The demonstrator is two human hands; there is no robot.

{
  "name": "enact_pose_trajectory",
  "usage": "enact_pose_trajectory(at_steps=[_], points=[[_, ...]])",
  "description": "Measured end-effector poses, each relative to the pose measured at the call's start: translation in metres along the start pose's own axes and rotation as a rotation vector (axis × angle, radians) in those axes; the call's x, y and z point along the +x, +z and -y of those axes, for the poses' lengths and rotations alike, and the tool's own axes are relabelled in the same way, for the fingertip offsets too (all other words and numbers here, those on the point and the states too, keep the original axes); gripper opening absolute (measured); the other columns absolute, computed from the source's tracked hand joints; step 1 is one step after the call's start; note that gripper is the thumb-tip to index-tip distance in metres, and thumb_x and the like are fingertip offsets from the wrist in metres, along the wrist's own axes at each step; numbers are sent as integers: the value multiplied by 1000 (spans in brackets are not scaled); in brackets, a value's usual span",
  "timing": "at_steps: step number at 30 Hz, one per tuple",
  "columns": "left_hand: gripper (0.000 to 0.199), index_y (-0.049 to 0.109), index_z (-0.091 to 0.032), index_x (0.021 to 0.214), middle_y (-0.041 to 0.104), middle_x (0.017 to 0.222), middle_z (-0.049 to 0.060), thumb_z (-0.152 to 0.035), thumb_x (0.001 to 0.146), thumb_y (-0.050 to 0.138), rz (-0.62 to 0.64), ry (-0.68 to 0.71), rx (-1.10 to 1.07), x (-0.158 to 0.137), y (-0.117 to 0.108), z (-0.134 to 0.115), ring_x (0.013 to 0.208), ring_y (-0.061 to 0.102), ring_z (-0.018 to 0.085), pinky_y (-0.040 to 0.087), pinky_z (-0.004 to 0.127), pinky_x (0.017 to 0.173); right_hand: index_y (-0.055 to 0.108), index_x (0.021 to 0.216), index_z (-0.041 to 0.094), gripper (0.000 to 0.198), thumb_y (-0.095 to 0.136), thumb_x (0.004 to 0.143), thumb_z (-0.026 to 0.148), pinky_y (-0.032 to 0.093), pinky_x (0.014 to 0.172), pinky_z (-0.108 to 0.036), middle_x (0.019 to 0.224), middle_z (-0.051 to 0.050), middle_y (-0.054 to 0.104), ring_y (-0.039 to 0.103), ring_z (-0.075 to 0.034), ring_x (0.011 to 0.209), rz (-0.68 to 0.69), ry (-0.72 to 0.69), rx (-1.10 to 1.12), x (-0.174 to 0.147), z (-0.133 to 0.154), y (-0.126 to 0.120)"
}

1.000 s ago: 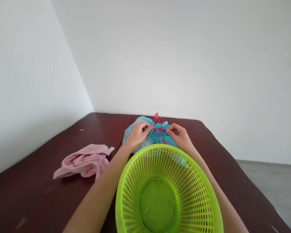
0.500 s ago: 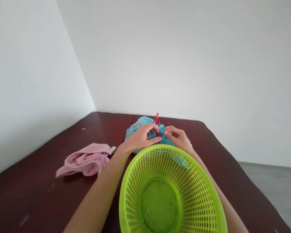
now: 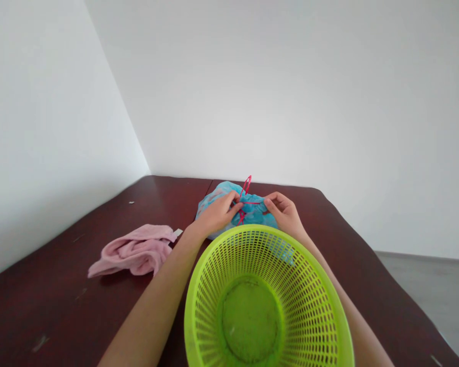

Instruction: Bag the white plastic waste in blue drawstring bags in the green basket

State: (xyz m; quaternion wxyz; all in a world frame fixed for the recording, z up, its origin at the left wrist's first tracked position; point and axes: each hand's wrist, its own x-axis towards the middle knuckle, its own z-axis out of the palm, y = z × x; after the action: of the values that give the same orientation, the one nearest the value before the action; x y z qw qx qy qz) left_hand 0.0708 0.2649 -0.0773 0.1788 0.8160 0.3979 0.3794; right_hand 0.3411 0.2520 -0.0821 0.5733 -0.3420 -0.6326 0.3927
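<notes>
A translucent blue plastic bag point(image 3: 218, 193) with a red drawstring point(image 3: 246, 185) lies on the table, beyond the green basket. My left hand point(image 3: 220, 213) is closed in a pinch on the gathered part of the bag, beside the red string. Thumb and fingers of my right hand point(image 3: 285, 209) pinch the bag's other side. Between the two hands the blue plastic is stretched, and a red strand runs across it. A loop of the string stands up behind. What lies inside the bag cannot be made out.
A lime-green perforated basket point(image 3: 248, 318) stands between my forearms, its mouth toward me, hiding the bag's near part. Left of my left arm lies a crumpled pink cloth point(image 3: 137, 250) with a white tag. The dark red table point(image 3: 53, 300) meets white walls at the left and back.
My hands have moved apart, stretching the blue plastic and a red strand between them. My left hand shifted slightly left and its fingers closed. The basket and cloth stay about where they were.
</notes>
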Motion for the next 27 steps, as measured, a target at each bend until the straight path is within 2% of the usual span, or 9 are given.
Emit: enact_pose_trajectory(at_steps=[5,9,11,14,16,18,20,22,27], points=[[18,70,-28,120,81,115,5,-40,109,77,-74,0,-117,1,-8,-8,102,77,25,58,40,91,71,87,31,42,90,96,68,61,72,-38,81,-1,70,66,-23,77,-88,3,-111,3,-6,-6],[32,74,-28,137,82,132,10,-31,106,80,-43,22,-244,0,-7,-12,116,80,27,61,37,89,83,109,35,18,90,98,47,63,97,-44,115,-4,84,75,-27,107,-75,-122,-260,-1,2,-7],[40,73,-31,146,82,138,10,-27,107,77,-17,42,-260,0,-4,-16,122,80,27,63,38,91,85,124,38,23,87,101,44,60,111,-48,131,-4,85,76,-29,122,-6,-165,-238,-3,8,-4],[50,70,-36,155,81,142,9,-24,107,77,-1,50,-280,0,2,-22,124,80,28,65,41,96,84,137,39,37,87,101,42,62,102,-46,125,-4,87,77,-28,114,110,-121,-158,-4,9,-1],[47,72,-36,151,82,138,9,-25,106,79,-12,41,-285,1,4,-25,120,81,27,66,42,97,85,135,37,38,89,98,40,61,90,-42,107,-2,86,76,-26,98,129,-87,-139,-3,5,-2],[34,78,-33,139,84,130,7,-28,106,80,-30,38,-254,2,3,-27,114,82,26,65,42,97,88,121,35,25,88,96,39,59,83,-40,95,-1,84,73,-24,88,105,-68,-163,0,0,-4],[19,82,-30,125,85,120,6,-30,107,81,-48,41,-197,2,0,-28,106,81,25,62,41,93,89,105,33,11,85,97,40,57,82,-40,94,-1,84,71,-24,85,48,-65,-193,2,-3,-8],[12,83,-27,115,84,107,4,-35,106,84,-63,29,-160,2,-5,-29,96,77,23,58,37,85,86,99,32,11,83,99,42,55,82,-39,97,-3,84,71,-24,87,-35,-74,-197,3,-5,-11],[37,77,-22,101,69,84,0,-57,109,83,-1,6,-249,1,-13,-28,72,57,15,42,29,67,81,104,28,22,81,100,50,51,79,-38,99,-4,80,68,-23,86,-210,-71,-164,6,-10,-16]])
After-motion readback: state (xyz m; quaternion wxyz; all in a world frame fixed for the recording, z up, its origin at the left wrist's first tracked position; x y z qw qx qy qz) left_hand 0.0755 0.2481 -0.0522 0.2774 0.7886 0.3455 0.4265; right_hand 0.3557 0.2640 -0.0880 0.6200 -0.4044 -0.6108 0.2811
